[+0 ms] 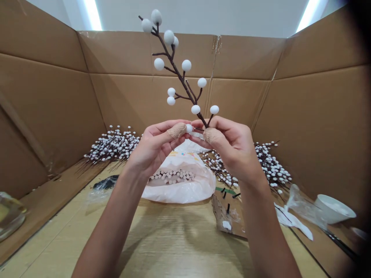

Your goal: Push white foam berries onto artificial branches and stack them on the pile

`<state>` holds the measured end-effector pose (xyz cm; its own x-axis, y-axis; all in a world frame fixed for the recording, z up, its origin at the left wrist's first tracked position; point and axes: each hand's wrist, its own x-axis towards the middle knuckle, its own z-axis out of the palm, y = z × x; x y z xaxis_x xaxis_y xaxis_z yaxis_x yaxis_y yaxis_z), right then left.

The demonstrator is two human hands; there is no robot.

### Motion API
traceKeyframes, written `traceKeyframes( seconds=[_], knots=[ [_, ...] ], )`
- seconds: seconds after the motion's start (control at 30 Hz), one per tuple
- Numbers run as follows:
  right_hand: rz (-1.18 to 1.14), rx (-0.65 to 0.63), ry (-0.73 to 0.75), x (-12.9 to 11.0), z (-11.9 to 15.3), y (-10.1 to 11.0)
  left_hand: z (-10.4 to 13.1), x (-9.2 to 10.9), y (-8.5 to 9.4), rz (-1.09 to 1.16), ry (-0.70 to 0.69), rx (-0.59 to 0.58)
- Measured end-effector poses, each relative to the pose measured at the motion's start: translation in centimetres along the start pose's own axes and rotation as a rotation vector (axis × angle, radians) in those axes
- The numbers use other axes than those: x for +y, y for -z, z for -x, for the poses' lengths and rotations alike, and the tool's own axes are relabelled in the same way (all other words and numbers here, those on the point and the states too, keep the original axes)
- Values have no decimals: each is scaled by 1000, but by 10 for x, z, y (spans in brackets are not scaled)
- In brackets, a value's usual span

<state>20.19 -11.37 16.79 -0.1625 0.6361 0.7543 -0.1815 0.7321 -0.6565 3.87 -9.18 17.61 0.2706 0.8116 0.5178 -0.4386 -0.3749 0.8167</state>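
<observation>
In front of me a brown artificial branch (183, 80) with several white berries leans up and to the left. My right hand (232, 144) pinches its lower end between thumb and fingers. My left hand (155, 144) grips a single white berry (189, 128) between thumb and index finger, close to a thin side twig near the stem's base. Whether that berry sits on the twig tip or just touches it, I cannot tell. Both thumbs wear tan wrappings. Below the hands lies an open white plastic bag (179, 195) holding many loose white berries (172, 176).
Piles of berry branches lie at the left (114, 144) and right (271, 164). A cardboard block (228, 220) with black pegs stands by my right forearm. A white bowl (334, 208) is far right, a glass jar (10, 216) far left. Cardboard walls (124, 92) enclose the table.
</observation>
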Motion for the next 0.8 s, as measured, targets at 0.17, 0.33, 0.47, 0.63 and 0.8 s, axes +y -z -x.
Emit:
traceKeyframes(
  seconds=[0.17,0.33,0.47,0.63,0.8],
  knots=[
    [88,-5,9,-3,1,0,1,0,1,-20,-14,-16],
    [101,-5,-5,-2,2,0,1,0,2,-13,-22,-67],
    [152,-12,-2,-1,2,1,0,0,1,-15,-20,-83],
    [189,-31,4,-1,2,2,1,0,0,-40,-17,-44],
    [202,-62,3,-2,3,5,3,1,0,-92,-11,-58]
  ],
)
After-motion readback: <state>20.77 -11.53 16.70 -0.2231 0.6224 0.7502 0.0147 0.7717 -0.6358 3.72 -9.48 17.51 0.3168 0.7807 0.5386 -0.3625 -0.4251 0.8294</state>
